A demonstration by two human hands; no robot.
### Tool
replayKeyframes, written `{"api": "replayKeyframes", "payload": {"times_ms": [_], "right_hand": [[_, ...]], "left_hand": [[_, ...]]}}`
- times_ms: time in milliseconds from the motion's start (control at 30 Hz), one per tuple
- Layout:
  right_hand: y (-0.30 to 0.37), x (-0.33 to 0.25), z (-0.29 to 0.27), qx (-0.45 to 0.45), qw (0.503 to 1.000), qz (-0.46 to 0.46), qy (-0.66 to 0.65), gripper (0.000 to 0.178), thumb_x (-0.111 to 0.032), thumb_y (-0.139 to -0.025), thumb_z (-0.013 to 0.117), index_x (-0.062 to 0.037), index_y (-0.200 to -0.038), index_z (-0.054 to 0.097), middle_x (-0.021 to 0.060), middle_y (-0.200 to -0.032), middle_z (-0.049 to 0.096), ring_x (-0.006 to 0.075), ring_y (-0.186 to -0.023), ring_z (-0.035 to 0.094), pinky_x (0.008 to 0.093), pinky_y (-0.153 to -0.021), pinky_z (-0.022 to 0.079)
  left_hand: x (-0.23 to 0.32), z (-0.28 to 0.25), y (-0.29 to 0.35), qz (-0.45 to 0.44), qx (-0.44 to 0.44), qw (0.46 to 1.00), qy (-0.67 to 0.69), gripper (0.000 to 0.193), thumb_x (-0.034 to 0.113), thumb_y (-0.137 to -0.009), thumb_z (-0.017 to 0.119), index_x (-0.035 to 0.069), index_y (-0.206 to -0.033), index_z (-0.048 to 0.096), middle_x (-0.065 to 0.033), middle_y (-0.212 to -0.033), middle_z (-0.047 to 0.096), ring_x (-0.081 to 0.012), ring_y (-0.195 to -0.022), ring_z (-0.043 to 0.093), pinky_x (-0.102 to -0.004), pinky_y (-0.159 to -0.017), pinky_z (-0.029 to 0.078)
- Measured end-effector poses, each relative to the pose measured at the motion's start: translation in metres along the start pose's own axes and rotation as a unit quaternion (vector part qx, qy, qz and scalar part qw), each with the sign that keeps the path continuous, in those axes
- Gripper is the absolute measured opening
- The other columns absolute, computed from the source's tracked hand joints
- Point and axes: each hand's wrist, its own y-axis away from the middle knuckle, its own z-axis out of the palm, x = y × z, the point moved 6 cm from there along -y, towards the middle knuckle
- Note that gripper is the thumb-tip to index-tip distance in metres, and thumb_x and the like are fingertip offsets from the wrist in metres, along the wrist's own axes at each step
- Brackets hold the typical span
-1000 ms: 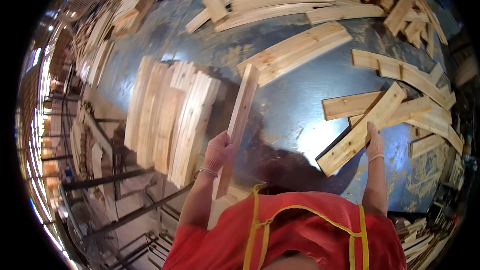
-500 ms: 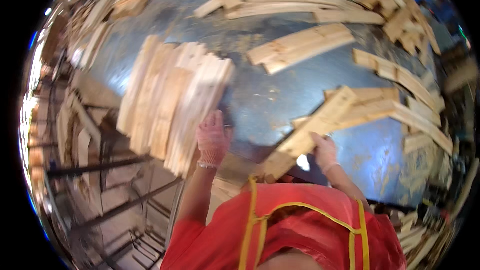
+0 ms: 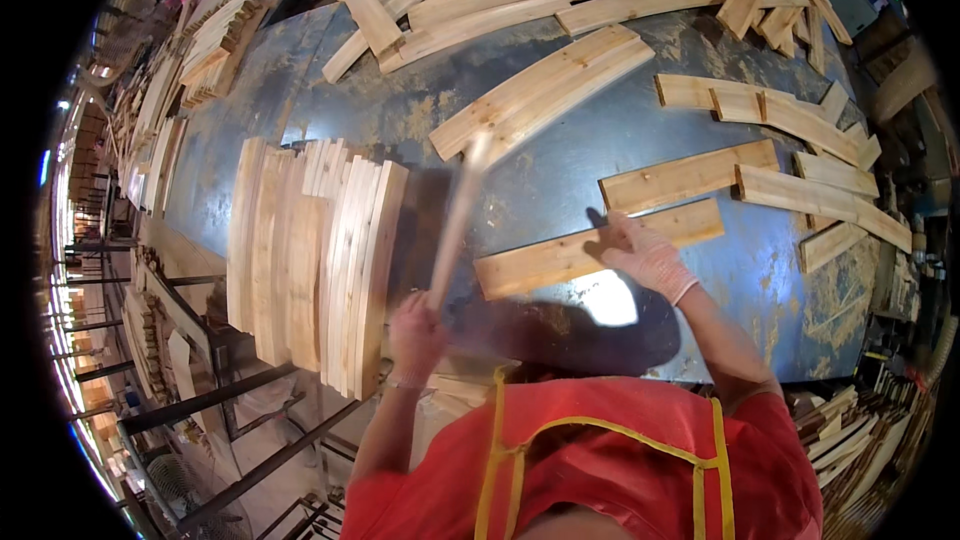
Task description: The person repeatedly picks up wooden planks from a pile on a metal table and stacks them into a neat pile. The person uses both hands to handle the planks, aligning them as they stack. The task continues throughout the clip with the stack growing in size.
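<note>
A blue metal workbench (image 3: 560, 170) carries a neat row of wooden slats (image 3: 310, 260) on edge along its left side, while many loose boards remain scattered toward its far and right edges. The left hand (image 3: 415, 335) is clamped around a blurred slat (image 3: 455, 225) at the near edge; the gloved right hand (image 3: 645, 255) presses spread fingers on a flat board (image 3: 560, 258) mid-bench.

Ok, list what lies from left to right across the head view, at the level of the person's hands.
Stack of wooden slats set on edge → left hand gripping a thin, motion-blurred slat → flat wooden board → right hand resting on that board → sawdust patch on the metal table.
</note>
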Motion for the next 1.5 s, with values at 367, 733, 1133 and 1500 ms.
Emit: {"api": "replayKeyframes", "payload": {"times_ms": [367,733,1133,1500], "right_hand": [[0.015,0.038,-0.011,0.032,0.935,-0.208,0.286,0.081,-0.022,-0.069,0.084,-0.0131,-0.145,0.056,0.0101,-0.127,0.061,0.032,-0.121,0.059,0.0472,-0.107,0.046],[0.123,0.153,-0.066,0.084,0.979,0.134,-0.126,0.087,-0.025,-0.071,0.094,-0.0043,-0.148,0.059,0.0213,-0.141,0.059,0.0353,-0.132,0.059,0.0437,-0.115,0.047],[-0.018,0.025,0.012,0.091,0.682,0.025,-0.725,0.054,-0.033,-0.1,0.068,-0.0057,-0.145,0.057,0.0076,-0.106,0.068,0.0217,-0.094,0.068,0.0374,-0.087,0.06],[-0.061,-0.031,0.163,0.008,0.663,0.133,-0.737,0.044,-0.011,-0.088,0.07,-0.0049,-0.131,0.066,0.0146,-0.111,0.073,0.0342,-0.101,0.073,0.0502,-0.098,0.062]], "left_hand": [[0.074,-0.04,-0.158,0.087,0.167,0.978,-0.095,0.107,0.036,-0.07,0.095,0.011,-0.159,0.042,-0.0187,-0.158,0.046,-0.0411,-0.151,0.04,-0.0561,-0.125,0.031],[0.2,-0.003,-0.298,0.045,-0.059,0.984,-0.162,0.113,0.06,-0.075,0.084,0.013,-0.165,0.034,-0.0213,-0.148,0.055,-0.0381,-0.141,0.051,-0.0533,-0.115,0.042],[0.134,0.058,-0.068,-0.069,-0.357,0.644,0.673,0.077,0.018,-0.091,0.069,0.005,-0.161,0.041,-0.007,-0.124,0.065,-0.0171,-0.112,0.066,-0.0325,-0.093,0.057],[0.002,0.028,0.036,-0.198,-0.248,0.561,0.764,0.059,0.008,-0.094,0.065,0.006,-0.151,0.052,-0.01,-0.127,0.072,-0.0227,-0.11,0.072,-0.0353,-0.1,0.059]]}}
